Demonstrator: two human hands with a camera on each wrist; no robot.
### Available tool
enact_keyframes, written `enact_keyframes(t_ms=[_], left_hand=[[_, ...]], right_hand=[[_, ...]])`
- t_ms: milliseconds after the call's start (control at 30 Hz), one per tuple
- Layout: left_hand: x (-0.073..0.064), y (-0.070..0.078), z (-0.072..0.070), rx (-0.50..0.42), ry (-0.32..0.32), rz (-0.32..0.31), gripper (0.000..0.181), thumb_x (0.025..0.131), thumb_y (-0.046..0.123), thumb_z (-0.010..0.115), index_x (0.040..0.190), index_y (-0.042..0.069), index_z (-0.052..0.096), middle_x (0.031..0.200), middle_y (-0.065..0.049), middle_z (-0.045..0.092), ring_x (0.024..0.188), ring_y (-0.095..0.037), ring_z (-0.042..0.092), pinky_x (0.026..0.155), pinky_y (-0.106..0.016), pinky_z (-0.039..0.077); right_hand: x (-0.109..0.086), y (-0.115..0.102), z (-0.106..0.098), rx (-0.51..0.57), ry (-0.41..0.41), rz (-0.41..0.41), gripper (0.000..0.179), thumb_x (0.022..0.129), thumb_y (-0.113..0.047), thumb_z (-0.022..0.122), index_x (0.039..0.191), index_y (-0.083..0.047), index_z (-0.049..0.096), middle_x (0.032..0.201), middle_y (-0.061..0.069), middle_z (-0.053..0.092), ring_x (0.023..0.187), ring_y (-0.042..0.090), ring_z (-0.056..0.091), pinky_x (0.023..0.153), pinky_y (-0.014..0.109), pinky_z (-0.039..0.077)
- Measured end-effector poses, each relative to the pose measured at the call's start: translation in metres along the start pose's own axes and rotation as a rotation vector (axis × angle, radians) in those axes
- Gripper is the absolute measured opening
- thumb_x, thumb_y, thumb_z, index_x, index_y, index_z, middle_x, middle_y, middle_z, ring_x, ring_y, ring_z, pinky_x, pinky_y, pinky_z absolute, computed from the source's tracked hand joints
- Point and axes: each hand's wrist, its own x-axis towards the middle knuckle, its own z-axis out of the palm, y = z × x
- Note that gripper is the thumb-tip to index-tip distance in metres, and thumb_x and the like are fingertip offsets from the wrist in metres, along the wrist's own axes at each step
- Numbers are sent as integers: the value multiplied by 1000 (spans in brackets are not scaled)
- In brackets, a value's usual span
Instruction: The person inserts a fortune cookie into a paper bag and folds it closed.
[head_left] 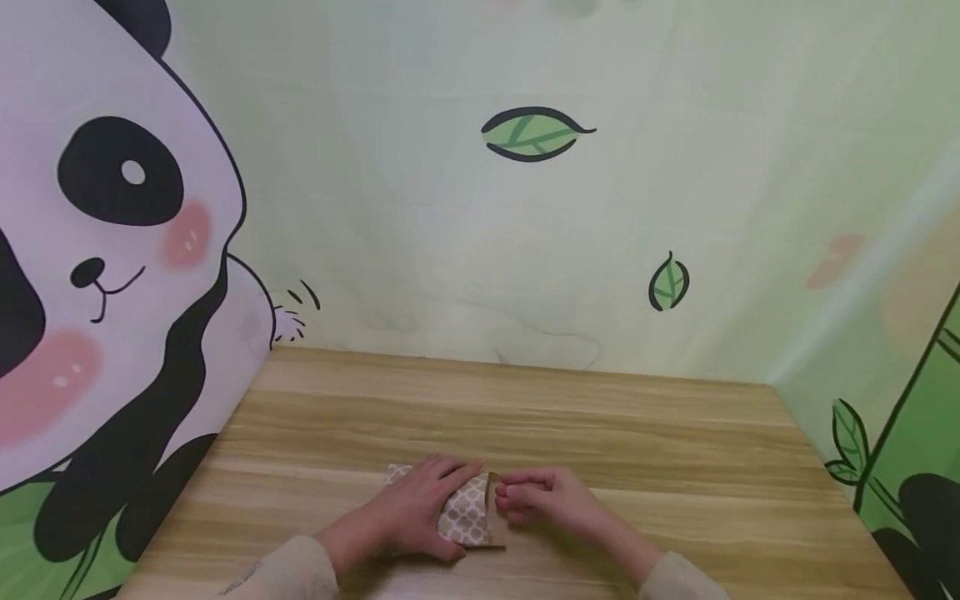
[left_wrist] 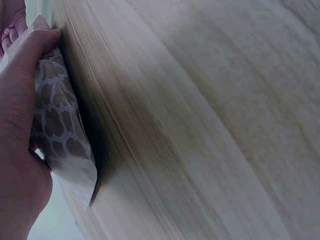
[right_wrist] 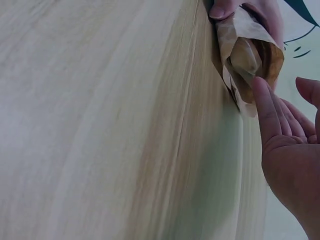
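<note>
A brown paper bag (head_left: 465, 512) with a white lattice pattern lies on the wooden table, its open mouth facing right. My left hand (head_left: 423, 504) spans the bag from above and grips it, thumb along the near side and fingers over the far side. In the left wrist view, the thumb (left_wrist: 35, 50) presses the patterned paper. My right hand (head_left: 551, 500) is at the mouth, fingers pointing toward it and nothing held. The right wrist view shows its little finger (right_wrist: 265, 107) right at the opening and the thumb apart. Inside the mouth shows a tan, rounded shape (right_wrist: 245, 56).
The wood-grain table (head_left: 525, 417) reaches back to a pale green cloth backdrop (head_left: 420, 208) with printed leaves. A large printed panda (head_left: 127, 250) covers the left side. The backdrop's right side (head_left: 847, 333) runs along the table's right edge.
</note>
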Motion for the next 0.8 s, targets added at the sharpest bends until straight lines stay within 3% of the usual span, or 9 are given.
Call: enact_keyframes(t_ms=[200,333,500,800], left_hand=[[0,0,0,-15,-16,-21,115,71,56,90,167,18,38,152,0,53,140,-23,49,119,-52,45],[0,1,0,-7,-10,-17,114,70,54,90,166,17,39,151,0,53,140,-23,49,119,-51,44],[1,2,1,8,6,3,113,70,53,90,165,14,41,150,0,54,139,-23,49,120,-51,43],[2,1,2,-15,51,10,111,71,52,90,164,13,42,146,-3,57,134,-23,53,113,-48,50]], right_hand=[[3,2,5,7,-70,20,42,108,-9,60,138,21,56,126,35,69,115,37,74,93,44,63],[2,3,11,21,-94,18,42,108,-9,59,137,23,55,123,37,69,110,33,76,92,44,64],[1,4,17,31,-85,13,42,108,-7,59,135,25,55,121,37,70,105,28,76,91,43,63],[-9,-5,10,-63,-59,-17,42,109,-9,59,135,24,56,122,37,69,113,41,74,93,44,63]])
